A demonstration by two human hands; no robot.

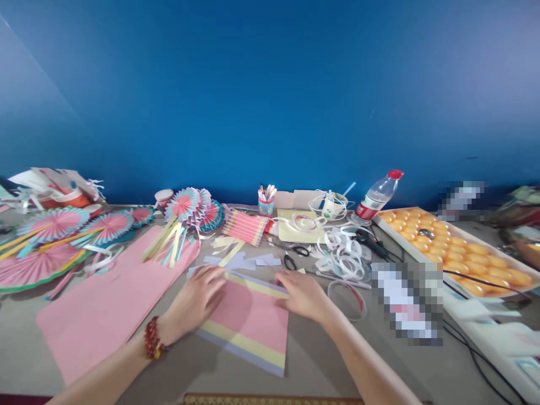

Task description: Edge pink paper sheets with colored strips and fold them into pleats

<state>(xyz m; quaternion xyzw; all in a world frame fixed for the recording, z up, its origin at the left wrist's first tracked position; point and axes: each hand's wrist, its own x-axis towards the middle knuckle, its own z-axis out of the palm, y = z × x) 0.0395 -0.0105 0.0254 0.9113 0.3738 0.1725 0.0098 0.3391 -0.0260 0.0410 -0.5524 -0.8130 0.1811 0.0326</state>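
A pink sheet of paper [253, 306] with yellow and purple bands along two opposite edges lies on the grey table in front of me. My left hand [198, 298], with a red bead bracelet [152, 337] at the wrist, rests over its upper left side, fingers stretched out. At the upper right corner my right hand [304, 295] touches the sheet, thumb and fingers apart. The fingertips' undersides are hidden. Just beyond are purple and yellow paper strips [240, 260], a pleated striped paper [244, 226] and black-handled scissors [295, 256].
Large pink sheets [105, 306] and pleated paper fans [112, 226] lie left. Behind stand a pen cup [266, 205] and a tilted bottle [377, 197]. White ribbon curls [343, 253], a tape ring [348, 298] and a tray of orange-yellow balls [455, 247] are right, with black cables nearby.
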